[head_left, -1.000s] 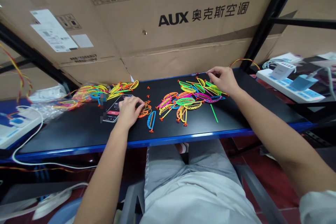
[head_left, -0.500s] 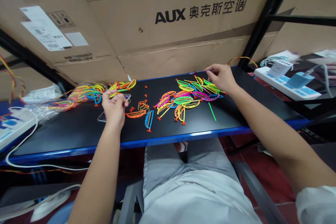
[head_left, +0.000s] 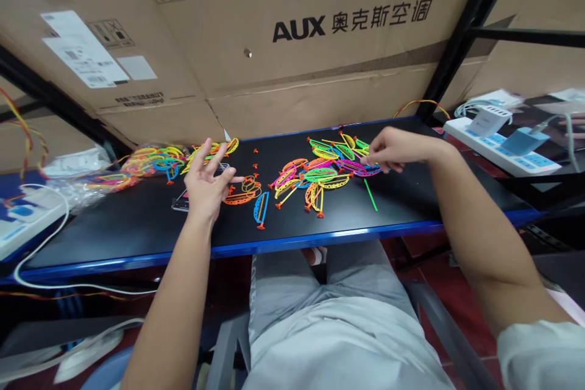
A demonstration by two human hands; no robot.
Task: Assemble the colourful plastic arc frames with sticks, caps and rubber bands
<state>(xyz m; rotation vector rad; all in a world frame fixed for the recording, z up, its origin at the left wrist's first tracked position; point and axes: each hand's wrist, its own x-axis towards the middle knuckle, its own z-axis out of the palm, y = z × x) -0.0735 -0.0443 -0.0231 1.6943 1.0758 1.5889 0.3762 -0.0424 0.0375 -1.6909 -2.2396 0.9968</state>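
Plastic pieces (head_left: 320, 175) pointing all ways

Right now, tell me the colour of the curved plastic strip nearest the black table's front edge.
The curved plastic strip is bright blue in the head view.

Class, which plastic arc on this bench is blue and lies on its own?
The blue arc with the orange tip, just right of the orange arcs; the other blue pieces are tangled in the heaps.
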